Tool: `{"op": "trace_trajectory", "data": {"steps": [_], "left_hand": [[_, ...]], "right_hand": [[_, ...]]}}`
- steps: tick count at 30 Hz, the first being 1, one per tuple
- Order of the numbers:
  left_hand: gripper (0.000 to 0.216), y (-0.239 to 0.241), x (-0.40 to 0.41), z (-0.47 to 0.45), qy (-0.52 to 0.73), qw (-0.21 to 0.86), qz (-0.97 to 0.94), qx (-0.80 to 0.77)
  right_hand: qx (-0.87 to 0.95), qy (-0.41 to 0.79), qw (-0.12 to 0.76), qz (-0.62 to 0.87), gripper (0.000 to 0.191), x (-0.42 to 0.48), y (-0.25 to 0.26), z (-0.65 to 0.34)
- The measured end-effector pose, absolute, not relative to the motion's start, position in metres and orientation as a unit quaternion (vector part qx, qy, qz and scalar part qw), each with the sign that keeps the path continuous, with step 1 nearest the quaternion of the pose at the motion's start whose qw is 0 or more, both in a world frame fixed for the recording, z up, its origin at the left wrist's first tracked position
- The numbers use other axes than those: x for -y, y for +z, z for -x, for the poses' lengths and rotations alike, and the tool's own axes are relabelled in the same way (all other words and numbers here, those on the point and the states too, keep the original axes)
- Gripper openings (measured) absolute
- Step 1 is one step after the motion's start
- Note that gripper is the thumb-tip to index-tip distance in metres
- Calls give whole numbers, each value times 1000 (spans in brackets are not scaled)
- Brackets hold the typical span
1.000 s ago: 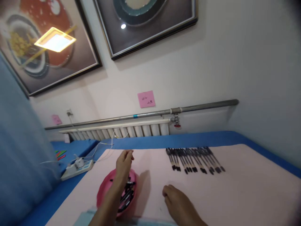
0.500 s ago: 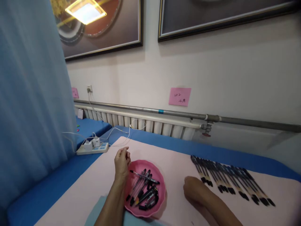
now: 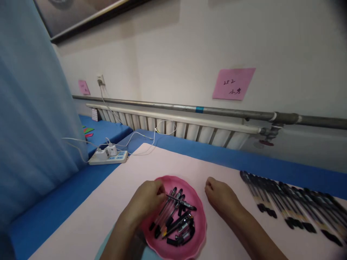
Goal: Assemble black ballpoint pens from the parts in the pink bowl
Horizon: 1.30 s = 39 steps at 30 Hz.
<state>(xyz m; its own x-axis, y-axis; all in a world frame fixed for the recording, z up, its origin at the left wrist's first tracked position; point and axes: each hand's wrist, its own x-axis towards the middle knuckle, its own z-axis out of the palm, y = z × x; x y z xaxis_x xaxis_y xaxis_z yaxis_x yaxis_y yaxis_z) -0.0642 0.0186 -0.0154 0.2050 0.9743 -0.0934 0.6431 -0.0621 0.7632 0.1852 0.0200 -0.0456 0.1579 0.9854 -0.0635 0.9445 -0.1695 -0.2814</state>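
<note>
A pink bowl [image 3: 201,231] holding several black and clear pens [image 3: 176,222] sits on the pale pink mat [image 3: 130,180] in front of me. My left hand [image 3: 146,202] reaches into the bowl from the left. Its fingertips are pinched on the end of one black pen [image 3: 184,204] lying across the top of the pile. My right hand [image 3: 222,196] rests on the mat just right of the bowl, fingers curled under, with nothing visible in it. To its right, several capped black pens [image 3: 292,206] lie side by side in a row.
A white power strip [image 3: 108,157] with plugged chargers and white cables lies on the blue table cover at the left. A radiator [image 3: 176,126] and a grey pipe [image 3: 230,112] run along the wall. A blue curtain [image 3: 27,115] hangs left. A pink note [image 3: 233,83] is stuck on the wall.
The view has tilted down and come closer. My left hand moved from the bowl's far-left rim into the bowl and closed on a pen. My right hand stays on the mat.
</note>
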Motion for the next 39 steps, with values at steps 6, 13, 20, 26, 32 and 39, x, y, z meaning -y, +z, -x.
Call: {"op": "trace_trajectory", "data": {"steps": [6, 13, 20, 26, 32, 39], "left_hand": [[10, -19, -12, 53, 78, 264, -723, -633], [6, -20, -13, 52, 65, 245, -723, -643], [13, -8, 5, 31, -20, 316, -749, -582], [10, -16, 10, 14, -24, 274, -758, -591], [10, -18, 10, 5, -54, 256, -756, -600], [11, -12, 1, 28, -34, 348, -759, -550]], "right_hand": [[640, 107, 91, 755, 15, -20, -45, -180], [640, 104, 98, 755, 16, -19, -45, -182], [640, 108, 88, 756, 16, -19, -43, -181], [642, 111, 85, 754, 17, -18, -41, -181], [652, 113, 83, 745, 17, -19, -43, -183], [658, 114, 89, 739, 18, -19, -44, -184]]}}
